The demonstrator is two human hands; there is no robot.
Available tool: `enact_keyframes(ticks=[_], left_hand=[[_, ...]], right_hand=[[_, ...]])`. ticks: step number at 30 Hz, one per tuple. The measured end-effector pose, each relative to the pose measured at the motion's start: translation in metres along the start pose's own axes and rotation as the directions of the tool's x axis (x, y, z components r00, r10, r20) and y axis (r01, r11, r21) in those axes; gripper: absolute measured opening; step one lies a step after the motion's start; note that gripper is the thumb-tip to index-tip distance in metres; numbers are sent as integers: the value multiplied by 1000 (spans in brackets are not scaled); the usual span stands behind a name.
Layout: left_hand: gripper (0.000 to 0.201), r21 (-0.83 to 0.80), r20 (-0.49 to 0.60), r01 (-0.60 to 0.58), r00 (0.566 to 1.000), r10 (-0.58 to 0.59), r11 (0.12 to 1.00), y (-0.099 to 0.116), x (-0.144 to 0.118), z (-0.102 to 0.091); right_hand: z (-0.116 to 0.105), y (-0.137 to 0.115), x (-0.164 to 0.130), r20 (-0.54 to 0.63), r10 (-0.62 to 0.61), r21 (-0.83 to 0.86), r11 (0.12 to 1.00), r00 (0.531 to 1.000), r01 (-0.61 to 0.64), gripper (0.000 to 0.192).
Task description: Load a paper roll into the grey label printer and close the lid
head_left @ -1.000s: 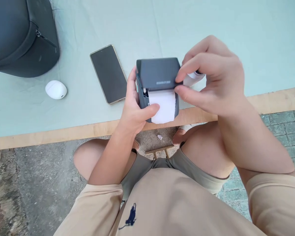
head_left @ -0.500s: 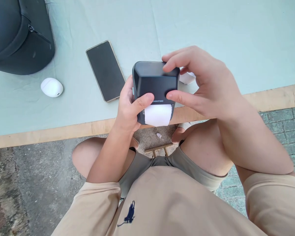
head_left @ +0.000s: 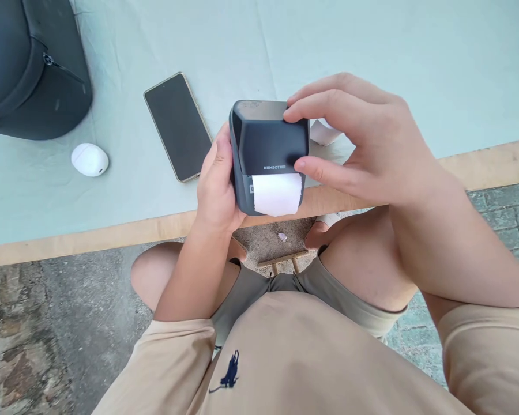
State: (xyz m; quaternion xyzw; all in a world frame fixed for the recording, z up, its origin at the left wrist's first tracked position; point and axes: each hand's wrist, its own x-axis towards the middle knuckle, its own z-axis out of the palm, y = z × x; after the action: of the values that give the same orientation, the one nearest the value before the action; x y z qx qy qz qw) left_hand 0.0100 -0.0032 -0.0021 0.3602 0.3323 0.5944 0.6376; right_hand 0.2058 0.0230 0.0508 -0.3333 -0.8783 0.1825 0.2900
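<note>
A black label printer (head_left: 272,141) is held up over the table's front edge, its lid facing me. A strip of white label paper (head_left: 277,195) sticks out of its front slot. My left hand (head_left: 218,184) is wrapped round the printer's left side and holds it; the thumb lies along that side. My right hand (head_left: 363,138) touches the printer's right side, fingertips on the upper edge of the lid and thumb by the lower right corner of it. Behind the printer, partly hidden by it and my right hand, lies a crumpled white piece of paper (head_left: 325,131).
A dark phone (head_left: 179,127) lies on the pale green tablecloth (head_left: 393,52), left of the printer. Farther left are a white earbud-style case (head_left: 90,159) and a black zippered bag (head_left: 34,75). The wooden table edge (head_left: 90,236) runs above my knees. A paper scrap (head_left: 282,237) lies on the ground.
My left thumb has moved off the lid's front to the printer's left side. The printer has shifted slightly up and left in view. My right hand stays at the lid.
</note>
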Motion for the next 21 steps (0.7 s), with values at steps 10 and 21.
enact_keyframes(ticks=[10,21], left_hand=[[34,-35,-41,123,991,-124,992,4,0,1],[28,18,87,122,989,-123,992,5,-5,-1]], right_hand=[[-6,-2,0,-39,-26,-77,997,999,23,39],[5,-18,4,-422,148,-13,985,895,-169,7]])
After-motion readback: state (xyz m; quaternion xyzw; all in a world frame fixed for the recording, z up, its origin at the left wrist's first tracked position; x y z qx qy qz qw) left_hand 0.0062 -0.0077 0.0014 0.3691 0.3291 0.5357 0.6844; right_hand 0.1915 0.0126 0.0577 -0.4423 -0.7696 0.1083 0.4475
